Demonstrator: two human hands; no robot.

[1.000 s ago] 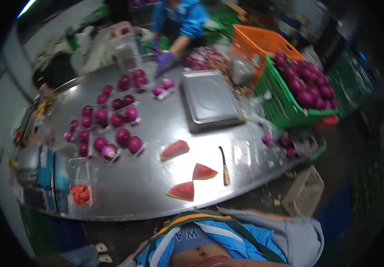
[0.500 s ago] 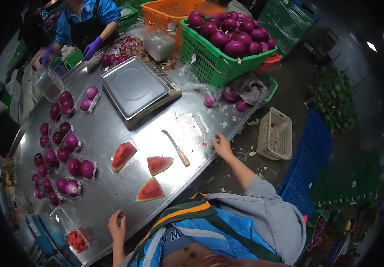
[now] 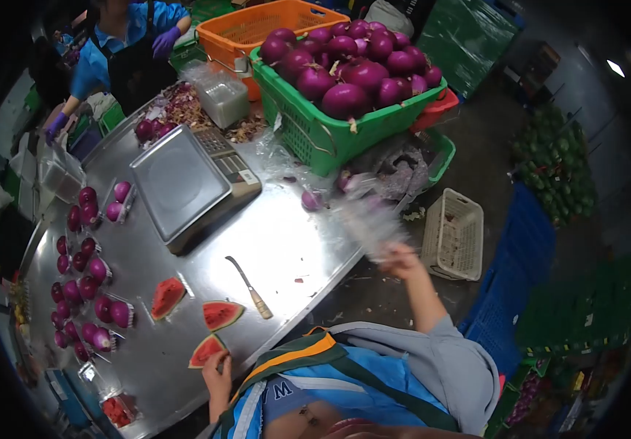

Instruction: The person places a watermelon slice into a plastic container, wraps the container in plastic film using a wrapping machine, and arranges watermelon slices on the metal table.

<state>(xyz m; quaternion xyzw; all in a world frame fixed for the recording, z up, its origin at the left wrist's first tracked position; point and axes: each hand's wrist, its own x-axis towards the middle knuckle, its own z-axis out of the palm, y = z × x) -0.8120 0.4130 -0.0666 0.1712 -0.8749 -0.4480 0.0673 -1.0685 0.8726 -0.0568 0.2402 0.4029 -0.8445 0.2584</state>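
Observation:
My right hand (image 3: 402,262) is closed on a clear plastic tray (image 3: 370,223), blurred by motion, over the table's right edge. My left hand (image 3: 218,367) has its fingers on the nearest watermelon wedge (image 3: 206,350), close to the table's front edge. Two more wedges lie beyond it, one red side up (image 3: 222,314) and one farther left (image 3: 167,298). A curved knife with a wooden handle (image 3: 259,302) rests flat to their right. At the lower left, cut red fruit (image 3: 119,411) sits in a clear tray.
A scale (image 3: 182,183) stands on the metal table (image 3: 206,274), with packed purple onions (image 3: 102,309) to its left. Behind are a green crate (image 3: 330,143) heaped with onions and an orange crate (image 3: 271,25). A beige basket (image 3: 453,234) is on the floor; a co-worker (image 3: 122,51) stands opposite.
The clear tray has come off the table, lifted in my right hand. My left hand has moved from the table edge to the nearest wedge. The co-worker's gloved hands have spread apart.

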